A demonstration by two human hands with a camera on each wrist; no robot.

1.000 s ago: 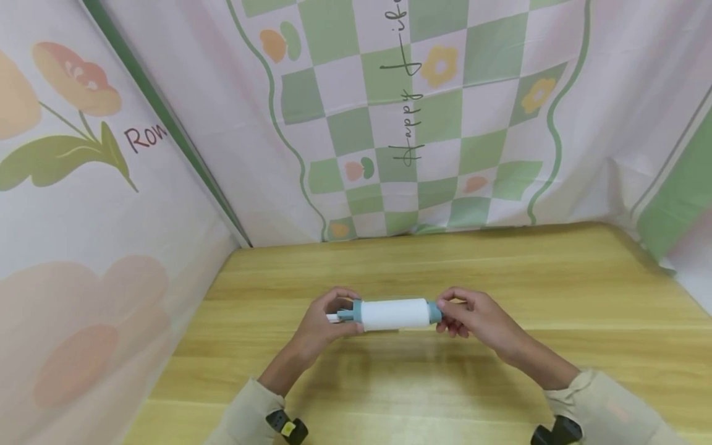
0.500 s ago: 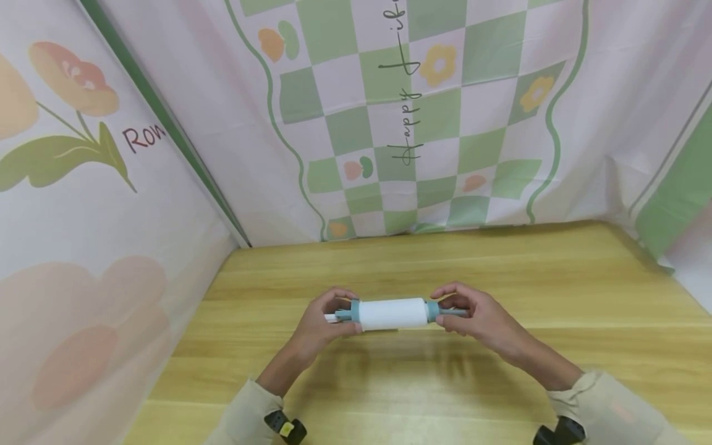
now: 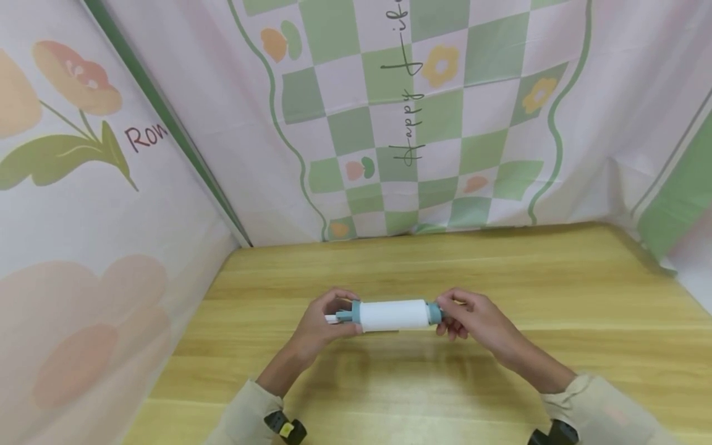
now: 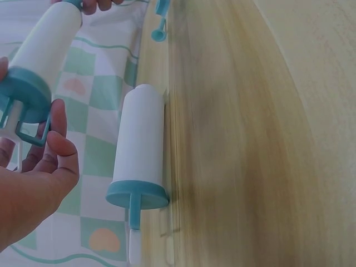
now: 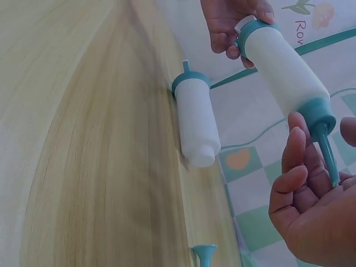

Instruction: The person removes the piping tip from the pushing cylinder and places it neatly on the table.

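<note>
A syringe-type sausage stuffer (image 3: pixel 394 314) with a white barrel is held level above the table, a teal part at either end. My left hand (image 3: pixel 317 322) grips its teal handle collar (image 4: pixel 26 92), where the white plunger sticks out. At the other end my right hand (image 3: pixel 479 318) has thumb and fingers on the teal ring (image 5: pixel 317 111). A long teal nozzle (image 5: pixel 328 154) runs from that ring between the right fingers. In the wrist views a second sausage stuffer (image 4: pixel 139 139) lies on the table, its white neck bare. The head view does not show it.
Beyond the second barrel's neck lies a loose teal nozzle (image 5: pixel 204 253) with a flared end. The wooden table (image 3: pixel 423 266) reaches back to a patterned curtain (image 3: pixel 389 142). Another curtain (image 3: pixel 111 210) hangs along the left side.
The right hand's fingers stood apart around the ring half a second ago, the nozzle showing between them; now they have turned and closed on the ring again. The left hand keeps its hold.
</note>
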